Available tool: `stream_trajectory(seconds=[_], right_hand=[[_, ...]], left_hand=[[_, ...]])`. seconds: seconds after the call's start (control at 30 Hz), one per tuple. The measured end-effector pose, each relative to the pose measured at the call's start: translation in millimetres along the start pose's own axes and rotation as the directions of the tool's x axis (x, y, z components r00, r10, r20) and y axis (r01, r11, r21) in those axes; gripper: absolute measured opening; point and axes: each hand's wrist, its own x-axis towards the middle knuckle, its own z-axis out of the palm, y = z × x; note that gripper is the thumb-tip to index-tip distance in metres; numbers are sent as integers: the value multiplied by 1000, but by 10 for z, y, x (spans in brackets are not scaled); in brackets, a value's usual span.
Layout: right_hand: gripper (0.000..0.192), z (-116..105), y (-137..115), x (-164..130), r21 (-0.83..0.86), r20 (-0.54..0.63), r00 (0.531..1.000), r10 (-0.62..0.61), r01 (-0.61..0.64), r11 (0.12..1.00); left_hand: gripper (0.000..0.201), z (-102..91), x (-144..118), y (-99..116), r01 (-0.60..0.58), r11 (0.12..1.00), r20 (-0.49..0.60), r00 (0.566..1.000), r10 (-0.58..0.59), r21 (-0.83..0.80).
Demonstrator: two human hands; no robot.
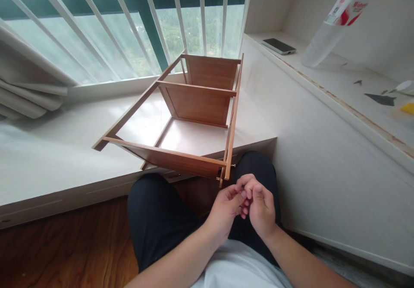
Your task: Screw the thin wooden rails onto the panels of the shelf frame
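- Head view, lower centre of the frame: the left hand (226, 208) and the right hand (260, 206) meet above the person's lap, fingertips pressed together as if pinching something very small; what lies between them is hidden, so I cannot tell what they grip, if anything.
- Just above the hands, at centre frame, a brown wooden shelf frame (194, 107) lies tipped over on a pale window ledge (48, 158). Its near corner juts past the ledge's edge, close to the fingers but apart from them.
- A small metal fitting sticks out at that near corner (221, 175), just beside the left hand's fingertips.
- Upper left and top: white window bars (129, 20) and a folded curtain (29, 89).
- Upper right: a desk surface (339, 89) with a dark phone (278, 45), a clear plastic bottle (333, 25) with a red-and-white label, and small scraps further right.
- Bottom left: wooden floor (64, 253); the person's dark trousers (155, 214) fill the lower middle.
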Motion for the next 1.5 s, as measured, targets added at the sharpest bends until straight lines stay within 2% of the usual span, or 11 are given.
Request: stream_trajectory(seconds=[0.13, 0.3, 0.43, 0.5, 0.7, 0.77, 0.9, 1.17, 1.5], right_hand=[[40, -40, -51, 71, -117, 53, 995, -82, 87, 989], [21, -257, -193, 242, -355, 109, 952, -288, 307, 883], [8, -443, -300, 268, -430, 200, 933, -299, 358, 829], [6, -487, -346, 252, -474, 217, 933, -286, 357, 805], [17, -467, -474, 232, -571, 76, 910, -407, 375, 730], [18, -449, -528, 249, -581, 73, 897, -436, 394, 712], [16, -436, -613, 290, -604, 136, 867, -480, 456, 654], [19, -392, -583, 328, -634, 181, 819, -545, 520, 572], [24, -314, -599, 426, -642, 205, 784, -586, 559, 524]], left_hand=[[36, 85, 27, 62, -64, 995, -58, 997, 59, -78], [35, 164, 23, 124, -180, 983, -145, 974, 173, -33], [33, 255, 19, 195, -314, 946, -238, 916, 323, 75], [32, 303, 31, 214, -333, 939, -253, 904, 344, 87], [28, 395, 101, 241, -404, 910, -245, 876, 415, 97], [26, 407, 122, 248, -432, 896, -237, 864, 444, 103], [24, 430, 148, 245, -432, 902, -247, 873, 421, 10], [27, 541, 130, 261, -330, 892, -231, 936, 266, -308], [27, 560, 140, 303, -347, 861, -235, 932, 274, -371]])
